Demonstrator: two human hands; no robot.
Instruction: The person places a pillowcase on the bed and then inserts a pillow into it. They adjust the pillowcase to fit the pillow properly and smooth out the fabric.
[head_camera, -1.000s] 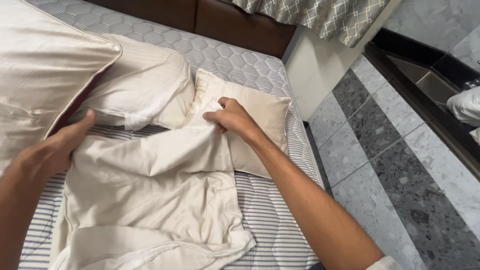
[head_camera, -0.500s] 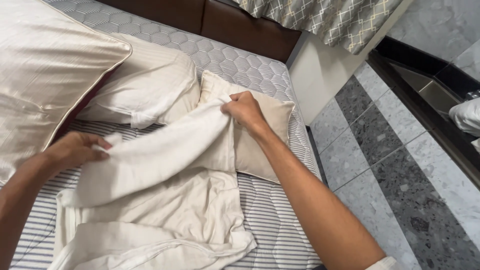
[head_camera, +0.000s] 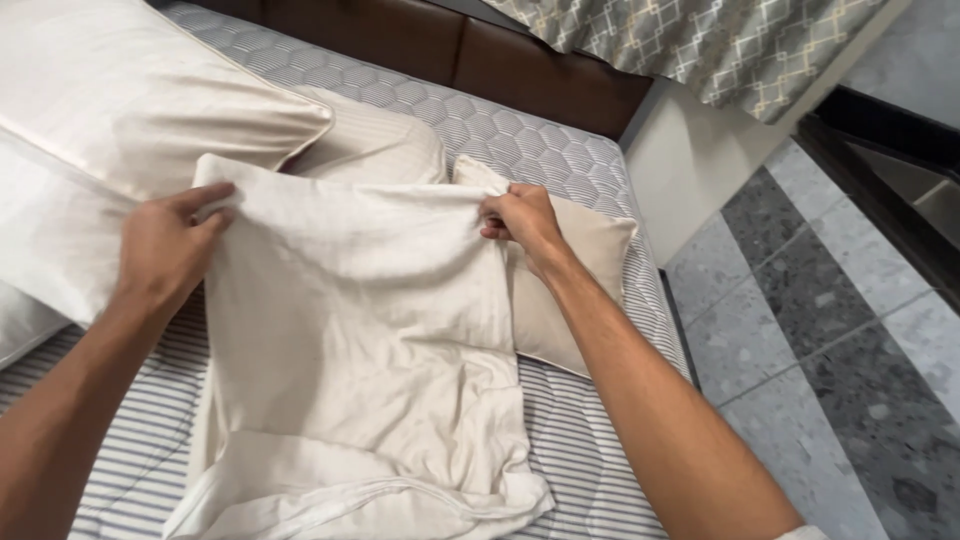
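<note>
Your left hand (head_camera: 165, 245) and right hand (head_camera: 522, 222) pinch the top corners of a cream pillowcase (head_camera: 360, 330), fingers clamped on the cloth, lifting it taut so it hangs straight above the striped mattress (head_camera: 590, 440), pillows (head_camera: 130, 110) just behind

Cream pillows (head_camera: 130, 110) lie on a striped mattress (head_camera: 590, 440) beside a grey speckled floor (head_camera: 830, 370).

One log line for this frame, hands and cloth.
left hand: grips pillowcase top corner | right hand: grips other top corner | pillowcase: lifted, lower end on mattress
</note>
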